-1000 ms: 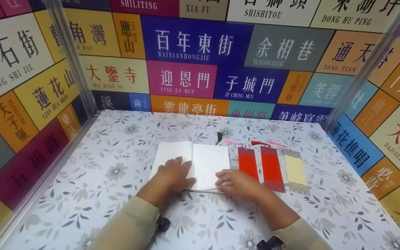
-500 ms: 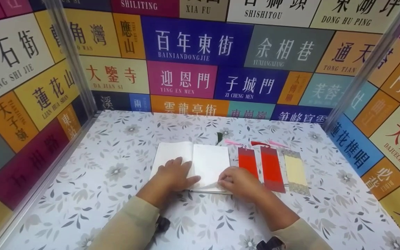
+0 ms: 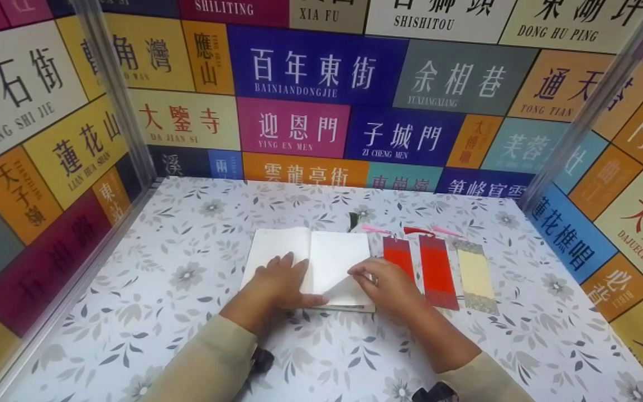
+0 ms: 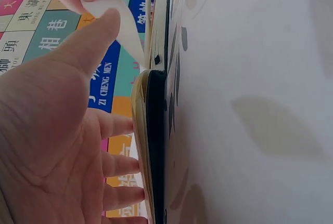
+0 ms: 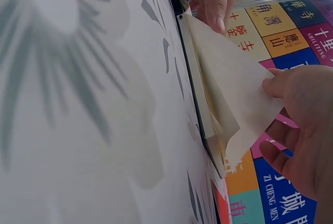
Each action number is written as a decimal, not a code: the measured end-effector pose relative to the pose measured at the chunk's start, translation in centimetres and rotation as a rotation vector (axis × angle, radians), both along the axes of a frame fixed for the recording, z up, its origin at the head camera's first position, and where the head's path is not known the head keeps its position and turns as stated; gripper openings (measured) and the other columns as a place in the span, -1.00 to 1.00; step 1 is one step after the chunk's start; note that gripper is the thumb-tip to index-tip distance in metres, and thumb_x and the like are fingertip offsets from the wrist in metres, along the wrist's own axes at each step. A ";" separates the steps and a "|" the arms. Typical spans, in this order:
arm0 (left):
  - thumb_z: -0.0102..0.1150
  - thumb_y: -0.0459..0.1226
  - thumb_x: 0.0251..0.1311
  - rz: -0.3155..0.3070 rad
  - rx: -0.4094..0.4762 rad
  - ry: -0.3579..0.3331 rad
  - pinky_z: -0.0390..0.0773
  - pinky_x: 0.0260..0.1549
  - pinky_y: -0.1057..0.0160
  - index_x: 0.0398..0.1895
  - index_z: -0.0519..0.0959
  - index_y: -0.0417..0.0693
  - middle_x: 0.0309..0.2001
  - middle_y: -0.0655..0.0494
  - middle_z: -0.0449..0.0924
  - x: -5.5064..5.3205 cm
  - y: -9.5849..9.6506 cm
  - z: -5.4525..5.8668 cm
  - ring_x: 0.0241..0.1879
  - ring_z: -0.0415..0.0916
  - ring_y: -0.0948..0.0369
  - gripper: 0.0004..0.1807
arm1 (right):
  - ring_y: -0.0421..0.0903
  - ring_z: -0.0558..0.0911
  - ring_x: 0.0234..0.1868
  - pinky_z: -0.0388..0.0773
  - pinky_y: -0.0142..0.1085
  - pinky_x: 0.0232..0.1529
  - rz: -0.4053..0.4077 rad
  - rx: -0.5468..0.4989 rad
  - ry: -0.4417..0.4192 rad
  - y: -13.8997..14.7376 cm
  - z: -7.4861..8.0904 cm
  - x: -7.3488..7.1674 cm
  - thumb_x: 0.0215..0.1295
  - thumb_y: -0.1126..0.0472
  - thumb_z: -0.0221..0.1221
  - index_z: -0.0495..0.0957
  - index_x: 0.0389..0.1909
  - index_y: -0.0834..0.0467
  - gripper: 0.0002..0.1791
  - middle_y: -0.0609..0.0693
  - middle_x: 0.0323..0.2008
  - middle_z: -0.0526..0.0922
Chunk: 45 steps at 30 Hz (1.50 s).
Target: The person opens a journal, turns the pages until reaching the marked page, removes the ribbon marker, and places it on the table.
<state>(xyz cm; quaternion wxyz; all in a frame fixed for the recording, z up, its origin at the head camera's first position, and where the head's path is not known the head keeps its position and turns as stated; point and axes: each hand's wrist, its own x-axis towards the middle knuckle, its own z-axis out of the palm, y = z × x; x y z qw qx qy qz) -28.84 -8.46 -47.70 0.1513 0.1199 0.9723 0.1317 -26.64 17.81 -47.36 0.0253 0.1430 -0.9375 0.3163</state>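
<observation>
A notebook [image 3: 281, 240] lies open on the table in the head view. My left hand [image 3: 282, 282] rests on its left page with the fingers spread straight, and the thumb reaches across to the right page's lower edge. My right hand [image 3: 388, 285] pinches the lower right corner of the right-hand page [image 3: 338, 254] between thumb and fingers. In the right wrist view that page [image 5: 234, 73] is bent up off the pages below. The left wrist view shows the book's dark cover [image 4: 156, 146] edge-on under the left fingers.
Right of the notebook lie a smaller red bookmark [image 3: 396, 254], a larger red bookmark [image 3: 437, 271] and a cream bookmark [image 3: 475, 273], with tassels at the top. A dark green leaf-like piece [image 3: 353, 221] shows above the book. Walls printed with place names enclose the floral-covered table [image 3: 187, 329].
My right hand has closed its fingers on the page corner and raised it, moving slightly up the page. The left thumb has stretched further right; the left palm has stayed put.
</observation>
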 end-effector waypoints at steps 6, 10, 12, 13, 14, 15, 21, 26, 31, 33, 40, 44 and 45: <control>0.24 0.55 0.11 0.009 -0.002 0.003 0.09 0.65 -0.35 0.74 0.13 0.16 0.75 -0.12 0.03 -0.1 0.2 -0.1 0.72 -0.01 -0.22 0.24 | -0.23 0.71 0.22 0.71 -0.09 0.31 0.009 -0.030 0.042 0.0 -0.1 0.1 0.46 -0.02 0.36 0.76 0.12 -0.31 -0.73 -0.43 0.10 0.74; 0.21 0.51 0.18 0.005 -0.018 0.026 0.17 0.62 -0.35 0.73 0.17 0.14 0.71 -0.13 0.12 -0.2 0.3 0.0 0.68 0.10 -0.22 0.16 | -0.25 0.72 0.20 0.72 -0.12 0.29 0.017 -0.051 0.060 0.1 -0.1 0.1 0.46 -0.02 0.36 0.75 0.09 -0.37 -0.74 -0.44 0.08 0.75; 0.21 0.49 0.21 0.002 -0.022 0.039 0.23 0.59 -0.35 0.71 0.19 0.15 0.69 -0.14 0.17 -0.2 0.3 0.0 0.64 0.17 -0.22 0.13 | -0.26 0.72 0.19 0.73 -0.13 0.28 0.015 -0.056 0.066 0.1 0.0 0.0 0.45 -0.02 0.37 0.75 0.08 -0.38 -0.75 -0.44 0.06 0.75; 0.21 0.48 0.22 0.003 -0.023 0.046 0.25 0.58 -0.34 0.71 0.20 0.15 0.68 -0.14 0.19 -0.2 0.4 0.0 0.63 0.20 -0.22 0.11 | -0.26 0.72 0.18 0.73 -0.13 0.28 0.012 -0.059 0.067 0.1 0.0 0.0 0.45 -0.02 0.37 0.75 0.07 -0.39 -0.76 -0.44 0.06 0.75; 0.21 0.47 0.23 0.004 -0.023 0.053 0.27 0.57 -0.33 0.70 0.22 0.15 0.66 -0.14 0.22 -0.2 0.4 0.1 0.60 0.23 -0.21 0.10 | -0.27 0.71 0.19 0.73 -0.14 0.28 0.008 -0.060 0.068 0.2 0.1 0.0 0.46 -0.03 0.36 0.75 0.07 -0.39 -0.76 -0.44 0.06 0.74; 0.22 0.46 0.23 0.005 -0.021 0.059 0.29 0.56 -0.33 0.70 0.23 0.15 0.65 -0.14 0.24 -0.2 0.4 0.1 0.59 0.25 -0.21 0.08 | -0.27 0.70 0.20 0.72 -0.14 0.29 0.003 -0.061 0.067 0.2 0.1 0.0 0.46 -0.03 0.36 0.74 0.06 -0.41 -0.77 -0.45 0.06 0.73; 0.24 0.43 0.25 0.018 -0.006 0.071 0.33 0.54 -0.32 0.68 0.27 0.16 0.62 -0.13 0.28 -0.2 0.5 0.0 0.56 0.30 -0.20 0.04 | -0.21 0.61 0.38 0.63 -0.06 0.41 -0.021 -0.067 0.051 0.3 0.2 -0.2 0.46 -0.01 0.36 0.70 0.10 -0.40 -0.72 -0.40 0.20 0.67; 0.30 0.39 0.23 0.028 0.007 0.115 0.34 0.55 -0.28 0.68 0.26 0.13 0.62 -0.09 0.31 -0.2 0.6 0.0 0.57 0.29 -0.17 0.05 | -0.09 0.54 0.50 0.65 -0.01 0.38 -0.002 -0.057 0.051 0.5 0.1 -0.3 0.42 -0.01 0.39 0.63 0.27 -0.30 -0.57 -0.28 0.38 0.59; 0.34 0.38 0.21 0.047 0.019 0.147 0.34 0.55 -0.29 0.73 0.15 0.09 0.65 -0.09 0.27 -0.3 0.6 0.0 0.60 0.25 -0.17 0.15 | -0.09 0.51 0.52 0.67 -0.03 0.35 0.005 -0.048 0.028 0.6 0.0 -0.3 0.41 -0.05 0.40 0.57 0.33 -0.36 -0.50 -0.29 0.43 0.54; 0.36 0.37 0.20 0.055 0.023 0.152 0.35 0.54 -0.31 0.75 0.09 0.09 0.65 -0.09 0.27 -0.4 0.7 0.0 0.60 0.26 -0.17 0.18 | -0.10 0.49 0.53 0.66 -0.03 0.37 0.007 -0.048 0.017 0.6 0.1 -0.3 0.41 -0.06 0.39 0.56 0.33 -0.38 -0.49 -0.31 0.44 0.52; 0.47 0.28 0.16 0.080 0.044 0.181 0.34 0.54 -0.34 0.79 -0.11 0.18 0.72 -0.07 0.11 -0.6 0.8 0.0 0.66 0.16 -0.16 0.30 | -0.13 0.46 0.55 0.63 0.00 0.40 0.008 -0.034 -0.031 0.6 -0.2 -0.3 0.38 -0.08 0.41 0.55 0.37 -0.37 -0.44 -0.38 0.46 0.48; 0.51 0.22 0.15 0.064 0.054 0.226 0.29 0.56 -0.35 0.80 -0.20 0.25 0.78 -0.06 -0.14 -0.7 0.8 -0.2 0.73 -0.03 -0.17 0.34 | -0.13 0.46 0.54 0.62 0.03 0.41 0.007 -0.004 -0.081 0.6 -0.4 -0.2 0.34 -0.12 0.44 0.54 0.36 -0.42 -0.42 -0.41 0.46 0.46; 0.52 0.20 0.15 0.056 0.057 0.237 0.27 0.58 -0.34 0.80 -0.21 0.26 0.79 -0.05 -0.21 -0.7 0.8 -0.2 0.74 -0.08 -0.17 0.34 | -0.13 0.45 0.54 0.62 0.04 0.42 0.009 0.005 -0.094 0.6 -0.5 -0.2 0.33 -0.14 0.44 0.54 0.36 -0.43 -0.42 -0.40 0.46 0.46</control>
